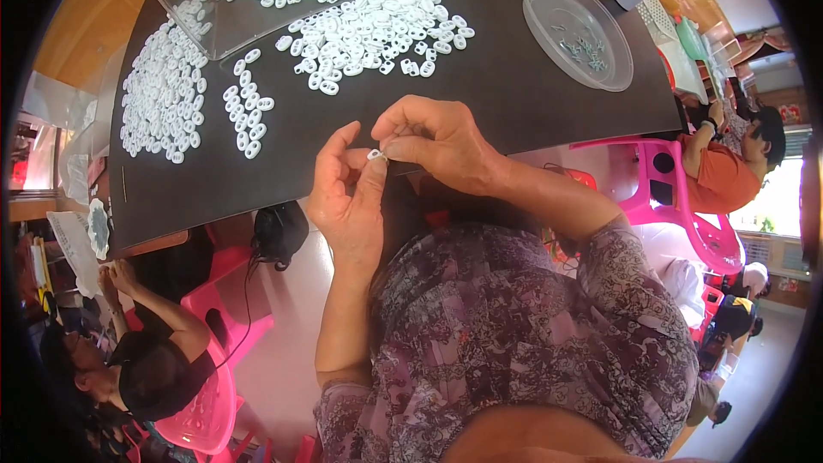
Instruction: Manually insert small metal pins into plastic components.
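Shirt (514,326), white pieces (377,30), dark table (223,193); pink chairs (201,420)

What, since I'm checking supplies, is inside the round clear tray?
The tray holds a loose cluster of small greyish pieces, too small to identify. Bare tray floor shows around them; anything directly beneath the cluster is covered.

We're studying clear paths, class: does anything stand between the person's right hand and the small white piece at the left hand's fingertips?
Nothing visible does: the right hand is close up at the small white piece, which the left hand pinches.
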Demonstrator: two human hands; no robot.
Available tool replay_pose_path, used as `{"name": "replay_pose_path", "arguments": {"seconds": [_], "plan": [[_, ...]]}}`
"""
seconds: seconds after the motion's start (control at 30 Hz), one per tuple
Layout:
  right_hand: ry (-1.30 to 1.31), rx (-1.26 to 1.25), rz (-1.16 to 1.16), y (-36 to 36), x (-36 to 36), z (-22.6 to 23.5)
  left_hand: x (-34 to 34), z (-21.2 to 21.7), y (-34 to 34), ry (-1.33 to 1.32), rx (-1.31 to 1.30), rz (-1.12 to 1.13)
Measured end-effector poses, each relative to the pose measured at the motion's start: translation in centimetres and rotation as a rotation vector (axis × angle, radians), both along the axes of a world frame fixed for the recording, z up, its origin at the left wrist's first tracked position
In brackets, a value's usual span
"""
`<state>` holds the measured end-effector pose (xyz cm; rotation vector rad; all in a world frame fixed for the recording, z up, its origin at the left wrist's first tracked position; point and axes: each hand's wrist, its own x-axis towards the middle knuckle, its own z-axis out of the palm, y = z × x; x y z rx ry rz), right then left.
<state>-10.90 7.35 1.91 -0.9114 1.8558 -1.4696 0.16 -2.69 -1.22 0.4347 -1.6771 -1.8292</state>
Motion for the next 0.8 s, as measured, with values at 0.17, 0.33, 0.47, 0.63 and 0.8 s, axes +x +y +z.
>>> {"name": "replay_pose_path", "arguments": {"seconds": [0.17, 0.33, 0.47, 0.63, 0.8], "plan": [[-0.044, -0.042, 0.015, 0.0, -0.2, -0.1, 0.1, 0.1, -0.1, 0.020, 0.128, 0.022], [-0.017, -0.024, 0.024, -0.2, -0.4, -0.2, -0.1, 0.0, -0.1, 0.068, 0.184, 0.006], [0.012, 0.012, -0.015, -0.4, -0.6, -0.3, -0.5, -0.3, -0.1, 0.086, 0.181, 0.026], [0.061, -0.002, -0.100, -0.6, -1.8, -1.3, -1.0, -0.2, -0.1, 0.049, 0.134, 0.069], [-0.061, -0.064, -0.113, -1.0, -1.0, -0.6, -1.2, -0.1, 0.0, 0.105, 0.247, 0.016]]}}
